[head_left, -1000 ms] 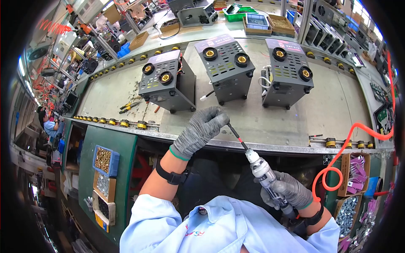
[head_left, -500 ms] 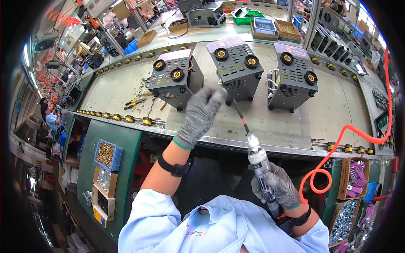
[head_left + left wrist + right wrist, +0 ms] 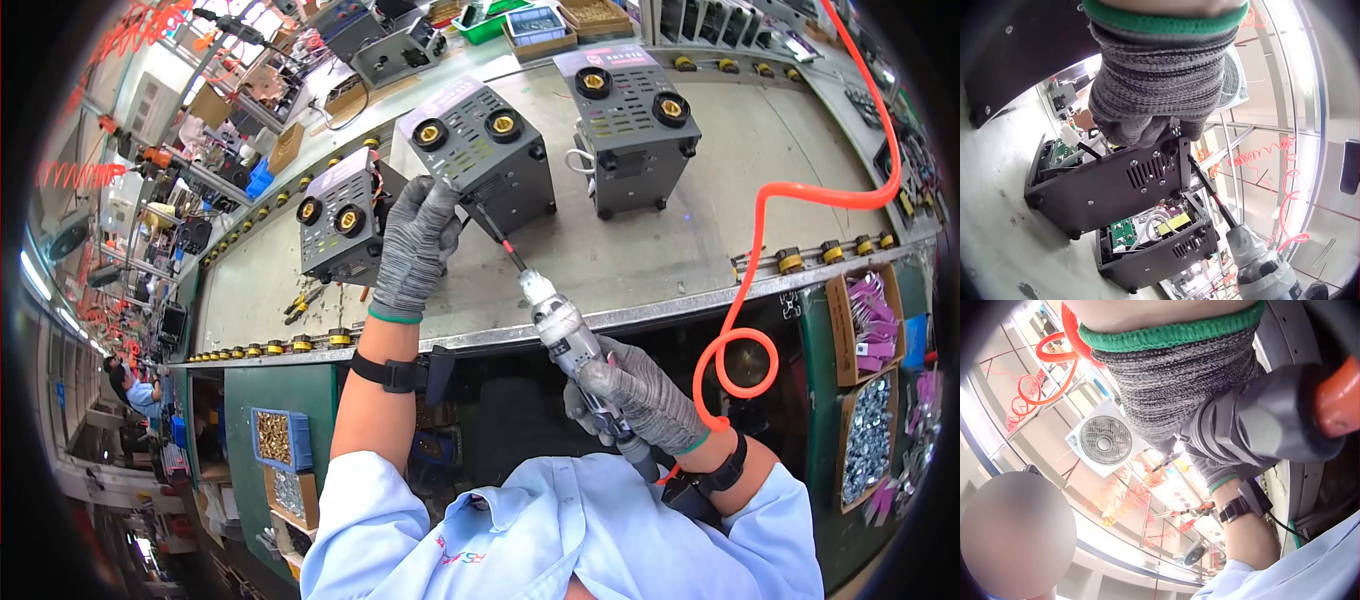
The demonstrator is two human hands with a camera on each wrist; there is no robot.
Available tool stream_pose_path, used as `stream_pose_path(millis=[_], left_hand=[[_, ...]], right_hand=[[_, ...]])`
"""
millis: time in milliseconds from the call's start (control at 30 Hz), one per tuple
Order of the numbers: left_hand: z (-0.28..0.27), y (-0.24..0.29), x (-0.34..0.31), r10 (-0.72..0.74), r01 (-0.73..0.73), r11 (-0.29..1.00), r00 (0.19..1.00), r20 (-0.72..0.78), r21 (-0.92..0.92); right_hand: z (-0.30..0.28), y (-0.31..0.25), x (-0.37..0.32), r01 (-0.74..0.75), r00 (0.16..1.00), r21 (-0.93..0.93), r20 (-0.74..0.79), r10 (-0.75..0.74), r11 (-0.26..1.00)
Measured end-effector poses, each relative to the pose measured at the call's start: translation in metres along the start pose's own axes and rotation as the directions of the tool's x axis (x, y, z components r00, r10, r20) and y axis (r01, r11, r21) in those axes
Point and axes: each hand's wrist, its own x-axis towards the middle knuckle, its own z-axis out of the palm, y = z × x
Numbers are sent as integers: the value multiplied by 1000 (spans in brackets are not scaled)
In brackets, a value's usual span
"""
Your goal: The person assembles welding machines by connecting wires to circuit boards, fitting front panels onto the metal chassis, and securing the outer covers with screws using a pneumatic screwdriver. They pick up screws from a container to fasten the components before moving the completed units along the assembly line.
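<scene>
My gloved left hand is at the front left corner of the middle grey welding machine, its curled fingers gripping the casing's edge. In the left wrist view, the fingers bend over that edge, their tips partly hidden. My gloved right hand grips a pneumatic screwdriver wrapped in white tape. Its long dark bit, with a red band, points up at the same corner, the tip close beside the left fingers. Another welding machine stands to the left, and a third to the right.
An orange air hose loops down on the right. Yellow-handled pliers lie on the bench. Roller strips line its edges. A blue bin of brass parts is at lower left; boxes of purple parts and metal pieces are at right.
My left hand has moved from the screwdriver bit's tip to the middle machine's corner. The right hand has brought the screwdriver up to that corner. The head view has turned.
</scene>
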Motion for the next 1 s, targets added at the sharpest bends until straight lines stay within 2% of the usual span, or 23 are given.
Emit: stream_pose_path(millis=[167, 267, 333, 500, 567, 600, 633, 700, 767, 833, 1000], left_hand=[[1, -7, 2, 32, -30, 997, 999, 23, -68], [2, -11, 1, 45, -46, 997, 999, -22, -67], [4, -9, 1, 69, -68, 997, 996, -58, 26], [1, -12, 4, 88, -88, 996, 995, -50, 13], [-1, -14, 5, 98, -98, 995, 994, -48, -10], [-2, -14, 6, 90, -91, 996, 996, -26, -14], [-3, -13, 6, 84, -84, 996, 996, -2, -16], [2, -7, 4, 84, -84, 996, 996, 16, -39], [5, -3, 4, 55, -56, 998, 998, 10, 15], [3, -1, 6, 80, -81, 997, 997, 22, 4], [1, 2, 7, 20, -22, 999, 998, 51, 24]], right_hand=[[2, 6, 8, 15, 1000, 31, 5, -15, 999], [3, 4, 11, 11, 1000, -18, 14, -11, 1000], [4, 2, 12, 12, 1000, -22, 10, -11, 1000], [8, -6, 10, 36, 999, -17, 12, -36, 999], [14, -12, 3, -86, 996, 226, 52, 77, 970], [14, -7, 4, -105, 991, 369, 114, 66, 924], [14, -5, 4, -96, 992, 356, 112, 59, 930], [17, -2, 3, -122, 986, 527, 163, 41, 841], [19, -5, 2, -92, 988, 515, 156, 13, 852], [13, -3, 6, -114, 982, 548, 187, 12, 828], [6, -9, 6, -115, 983, 495, 185, 25, 861]])
